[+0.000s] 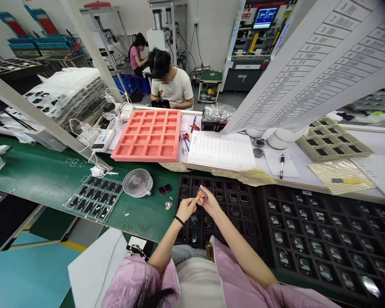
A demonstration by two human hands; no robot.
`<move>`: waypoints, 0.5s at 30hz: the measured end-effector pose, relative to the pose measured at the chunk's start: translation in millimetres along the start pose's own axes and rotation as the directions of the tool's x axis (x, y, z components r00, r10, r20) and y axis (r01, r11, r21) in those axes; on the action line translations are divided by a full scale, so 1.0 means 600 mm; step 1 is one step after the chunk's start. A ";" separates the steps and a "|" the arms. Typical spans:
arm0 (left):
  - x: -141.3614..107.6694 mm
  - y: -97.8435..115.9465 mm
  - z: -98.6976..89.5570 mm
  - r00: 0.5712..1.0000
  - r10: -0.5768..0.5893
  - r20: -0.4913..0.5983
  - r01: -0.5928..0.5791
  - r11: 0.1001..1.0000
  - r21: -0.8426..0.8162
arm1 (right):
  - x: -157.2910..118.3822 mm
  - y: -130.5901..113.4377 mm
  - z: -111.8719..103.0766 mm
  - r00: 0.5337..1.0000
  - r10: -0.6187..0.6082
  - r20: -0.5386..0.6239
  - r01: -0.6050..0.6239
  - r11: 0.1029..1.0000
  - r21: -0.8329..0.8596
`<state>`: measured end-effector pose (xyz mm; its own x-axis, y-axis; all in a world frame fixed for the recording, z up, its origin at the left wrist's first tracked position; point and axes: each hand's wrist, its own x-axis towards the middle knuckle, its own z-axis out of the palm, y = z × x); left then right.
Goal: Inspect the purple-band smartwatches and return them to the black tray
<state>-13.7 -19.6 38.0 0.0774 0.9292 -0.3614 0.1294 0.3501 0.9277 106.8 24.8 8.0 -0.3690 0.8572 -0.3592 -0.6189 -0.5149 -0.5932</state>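
Observation:
Above the near edge of a black foam tray (pixel 244 236), my two hands meet in front of me. My right hand (pixel 211 203) is closed around a small, flat, dark purple piece (pixel 204 193), gripped by its edges. The fingers of my left hand (pixel 186 208) are pinched on a small orange-tipped thing (pixel 199 195), which touches or nearly touches the purple piece; its kind is too small to make out. Dark, rounded-square parts sit in the tray's pockets below. A black band circles my left wrist.
Left of the tray lie two dark parts (pixel 165 189), silvery scraps (pixel 169 205), a small fan (pixel 137 183) and a clear tray of black pieces (pixel 95 197). A pink foam tray (pixel 147 157) and paper sheet (pixel 221 149) occupy the shelf. Another black tray (pixel 321 231) lies right. A co-worker (pixel 176 87) sits opposite.

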 end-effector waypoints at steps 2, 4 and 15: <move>0.000 0.004 -0.003 1.000 -0.004 0.022 0.004 1.000 -0.020 | 0.001 0.001 -0.001 1.000 -0.014 -0.002 0.014 1.000 0.005; 0.000 0.010 -0.005 0.999 -0.004 0.046 0.006 0.999 -0.046 | 0.005 0.003 0.000 1.000 -0.010 0.008 0.010 1.000 0.027; -0.003 -0.005 0.000 1.000 0.010 0.022 -0.007 0.989 -0.149 | 0.010 0.024 0.008 0.998 0.047 0.039 -0.052 0.992 0.115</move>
<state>-14.1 -22.2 35.9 0.1007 0.9298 -0.3540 -0.0195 0.3575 0.9337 92.4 22.7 0.7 -0.4246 0.8314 -0.3586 -0.6745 -0.5546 -0.4873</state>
